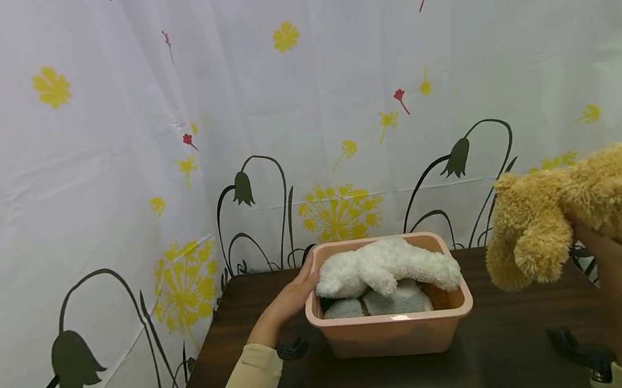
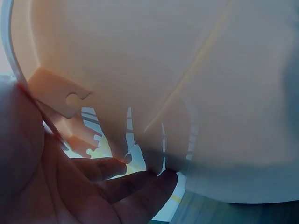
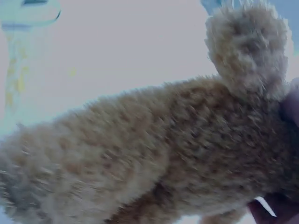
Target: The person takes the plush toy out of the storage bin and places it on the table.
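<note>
A pink plastic basin (image 1: 390, 337) stands on the dark table. My left hand (image 1: 295, 289) holds its left rim; in the left wrist view the fingers (image 2: 140, 191) lie against the outer wall, below the rim. Across the top of the basin lies a white plush toy (image 1: 390, 265), over grey plush (image 1: 398, 300) and a brown bit (image 1: 438, 296), both partly hidden. Right of the basin, my right hand (image 1: 621, 273) grips a tan curly plush toy (image 1: 533, 225) in the air. That plush toy fills much of the right wrist view, hiding most of the hand.
The dark wooden table (image 1: 531, 347) extends on both sides of the basin. Behind it hangs a white curtain (image 1: 237, 90) with a flower print. Dark straps sit at both wrists.
</note>
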Demonstrator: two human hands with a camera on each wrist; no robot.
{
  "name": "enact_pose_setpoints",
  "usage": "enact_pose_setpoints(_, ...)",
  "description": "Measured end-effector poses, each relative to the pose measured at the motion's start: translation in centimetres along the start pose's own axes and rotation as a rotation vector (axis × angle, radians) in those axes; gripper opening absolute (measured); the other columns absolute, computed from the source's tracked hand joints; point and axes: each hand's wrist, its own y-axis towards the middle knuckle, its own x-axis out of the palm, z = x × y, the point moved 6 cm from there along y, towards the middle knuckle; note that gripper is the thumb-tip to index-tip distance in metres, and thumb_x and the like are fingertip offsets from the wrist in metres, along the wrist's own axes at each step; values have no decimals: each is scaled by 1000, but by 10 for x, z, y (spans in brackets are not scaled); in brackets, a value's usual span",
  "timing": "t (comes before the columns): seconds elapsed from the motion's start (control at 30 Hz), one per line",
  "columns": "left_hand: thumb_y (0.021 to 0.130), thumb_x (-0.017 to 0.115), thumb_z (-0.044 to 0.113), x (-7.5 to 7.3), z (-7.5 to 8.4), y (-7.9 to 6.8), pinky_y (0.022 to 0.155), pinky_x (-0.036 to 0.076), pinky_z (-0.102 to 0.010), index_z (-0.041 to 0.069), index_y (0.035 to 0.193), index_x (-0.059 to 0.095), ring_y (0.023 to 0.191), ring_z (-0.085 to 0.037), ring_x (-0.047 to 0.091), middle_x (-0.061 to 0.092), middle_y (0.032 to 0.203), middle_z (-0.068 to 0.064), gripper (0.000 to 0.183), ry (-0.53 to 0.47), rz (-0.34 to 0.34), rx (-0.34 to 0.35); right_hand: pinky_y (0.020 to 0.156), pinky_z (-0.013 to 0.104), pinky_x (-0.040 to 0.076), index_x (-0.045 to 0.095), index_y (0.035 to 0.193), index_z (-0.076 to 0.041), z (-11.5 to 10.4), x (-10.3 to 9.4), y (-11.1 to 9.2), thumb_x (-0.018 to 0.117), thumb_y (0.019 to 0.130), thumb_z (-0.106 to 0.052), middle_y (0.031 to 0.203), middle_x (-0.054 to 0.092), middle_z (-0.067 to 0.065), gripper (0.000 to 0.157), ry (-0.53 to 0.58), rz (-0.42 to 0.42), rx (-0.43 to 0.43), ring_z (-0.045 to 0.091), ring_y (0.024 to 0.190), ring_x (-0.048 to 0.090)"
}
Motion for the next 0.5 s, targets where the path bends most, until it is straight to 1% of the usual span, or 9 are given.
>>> enact_pose_setpoints(0.03,118,37,51,0,0,-1,134,20,-62,39,175,-4,171,-33,2,-3,185,-1,72,-4,2,-3,136,32,18,12,173,1,5,4,8,75,104,-31,184,9,10,99,8,-3,-9,19,172,9)
enact_pose_setpoints(0.1,118,37,51,0,1,-2,133,21,-63,40,175,-4,171,-34,4,-3,185,-1,71,-12,8,-13,134,32,26,18,173,-6,15,18,26,79,98,-11,181,20,5,97,159,-38,-36,19,169,21)
enact_pose_setpoints(0.2,119,36,51,-1,1,-4,133,23,-62,41,175,-4,171,-33,4,-3,185,-1,70,-22,17,-21,129,30,33,31,167,-7,41,41,48,85,90,-4,174,30,4,95,261,-105,-158,19,159,35)
enact_pose_setpoints(0.23,119,36,51,-1,1,-5,133,23,-62,41,175,-4,171,-34,4,-4,185,-2,70,-21,21,-22,126,27,33,34,166,-8,51,46,53,88,88,-7,172,31,4,95,155,-96,-175,17,155,37)
enact_pose_setpoints(0.27,119,36,51,-2,1,-5,133,23,-62,41,175,-4,171,-34,4,-4,185,-1,69,-24,25,-24,125,28,35,39,164,-11,65,53,56,89,86,-6,168,33,7,93,136,-98,-177,20,152,41)
enact_pose_setpoints(0.3,119,35,52,-2,1,-5,133,23,-62,41,175,-4,171,-34,4,-3,185,-1,69,-24,27,-26,125,30,35,41,163,-15,79,58,58,91,84,-9,168,31,6,94,49,-88,-153,21,151,42)
enact_pose_setpoints(0.37,119,36,51,-1,0,-4,133,23,-63,38,175,-4,171,-34,3,-3,185,-2,70,-18,27,-24,125,41,39,40,166,-27,110,69,59,92,85,-13,166,28,10,97,-97,-93,-74,29,148,44)
enact_pose_setpoints(0.43,119,35,51,0,-1,-4,133,22,-63,37,176,-4,171,-34,2,-4,185,-2,70,-20,24,-21,114,57,46,37,167,-37,140,80,58,93,84,-12,159,31,16,104,-173,-127,14,44,135,52)
enact_pose_setpoints(0.5,119,35,50,2,-1,-3,134,20,-62,35,176,-4,171,-33,1,-4,185,-1,71,-20,20,-15,94,67,46,31,169,-41,167,88,58,93,85,-18,150,32,22,107,-247,-189,76,53,113,55)
